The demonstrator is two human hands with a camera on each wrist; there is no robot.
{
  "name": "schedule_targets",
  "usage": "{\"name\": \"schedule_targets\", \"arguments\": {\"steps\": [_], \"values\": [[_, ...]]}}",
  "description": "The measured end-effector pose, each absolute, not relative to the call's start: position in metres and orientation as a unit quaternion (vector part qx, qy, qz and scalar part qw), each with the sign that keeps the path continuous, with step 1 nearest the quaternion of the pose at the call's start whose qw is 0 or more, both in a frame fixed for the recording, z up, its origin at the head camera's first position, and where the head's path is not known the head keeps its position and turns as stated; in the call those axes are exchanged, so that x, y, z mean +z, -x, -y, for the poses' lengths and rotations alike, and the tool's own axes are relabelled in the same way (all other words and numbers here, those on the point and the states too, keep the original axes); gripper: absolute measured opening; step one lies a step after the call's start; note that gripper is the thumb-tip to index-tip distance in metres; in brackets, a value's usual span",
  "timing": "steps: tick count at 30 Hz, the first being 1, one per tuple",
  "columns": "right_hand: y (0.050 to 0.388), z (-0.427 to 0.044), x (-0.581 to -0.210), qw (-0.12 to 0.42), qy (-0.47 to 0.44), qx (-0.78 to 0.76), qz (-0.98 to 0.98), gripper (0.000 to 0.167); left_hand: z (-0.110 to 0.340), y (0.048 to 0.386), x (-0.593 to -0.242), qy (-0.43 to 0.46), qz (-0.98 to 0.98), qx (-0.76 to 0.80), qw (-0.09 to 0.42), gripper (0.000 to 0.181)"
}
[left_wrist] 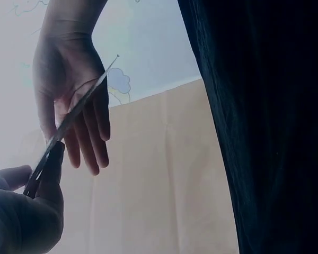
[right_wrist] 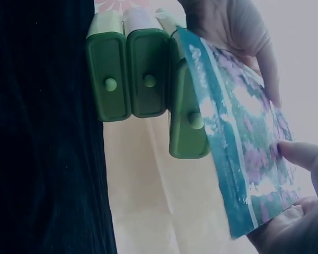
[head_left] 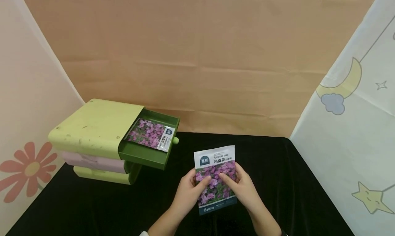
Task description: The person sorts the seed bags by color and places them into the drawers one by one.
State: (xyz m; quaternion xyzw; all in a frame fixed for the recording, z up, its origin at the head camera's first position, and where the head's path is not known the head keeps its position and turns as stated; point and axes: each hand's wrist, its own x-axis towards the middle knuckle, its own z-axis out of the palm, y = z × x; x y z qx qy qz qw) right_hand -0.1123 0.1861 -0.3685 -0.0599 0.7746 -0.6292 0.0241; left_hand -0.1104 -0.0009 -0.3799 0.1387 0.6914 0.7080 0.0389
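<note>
A seed packet (head_left: 215, 181) with pink-purple flowers, a white top band and a dark bottom band is held up over the black-covered table in the head view. My left hand (head_left: 188, 193) pinches its left edge, thumb across the front and fingers mostly hidden behind. At the opposite edge, my right hand (head_left: 245, 188) holds it the same way. The left wrist view shows the packet (left_wrist: 77, 112) nearly edge-on between both hands. From the right wrist, its flowered face (right_wrist: 249, 132) appears at a slant, with the right thumb pressed on it.
To the left stands a stack of drawers (head_left: 95, 126) with yellow-green and pale pink shells. Its top green drawer (head_left: 145, 156) is pulled out, and a similar flower packet (head_left: 148, 132) lies inside. Patterned panels (head_left: 351, 143) and a tan backdrop (head_left: 197, 64) surround the table.
</note>
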Motion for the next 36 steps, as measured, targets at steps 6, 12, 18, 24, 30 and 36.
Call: {"name": "schedule_targets", "arguments": {"steps": [6, 12, 18, 24, 30, 36], "values": [[0.113, -0.188, -0.369, 0.04, 0.072, -0.62, -0.78, 0.058, 0.003, 0.109, -0.378, -0.145, -0.693, 0.706, 0.032, 0.044], [0.112, -0.187, -0.368, 0.047, 0.068, -0.621, -0.779, 0.057, 0.004, 0.108, -0.378, -0.145, -0.687, 0.712, 0.036, 0.046], [0.111, -0.185, -0.369, 0.036, 0.066, -0.622, -0.78, 0.058, 0.004, 0.107, -0.377, -0.146, -0.678, 0.72, 0.04, 0.046], [0.113, -0.183, -0.37, 0.007, 0.06, -0.608, -0.792, 0.063, 0.009, 0.108, -0.371, -0.114, -0.669, 0.733, 0.035, 0.046], [0.113, -0.187, -0.369, -0.025, 0.104, -0.579, -0.808, 0.059, 0.024, 0.108, -0.356, -0.061, -0.633, 0.772, 0.017, 0.042], [0.114, -0.193, -0.366, -0.039, 0.122, -0.578, -0.806, 0.053, 0.05, 0.103, -0.333, -0.027, -0.562, 0.826, 0.003, 0.044]]}}
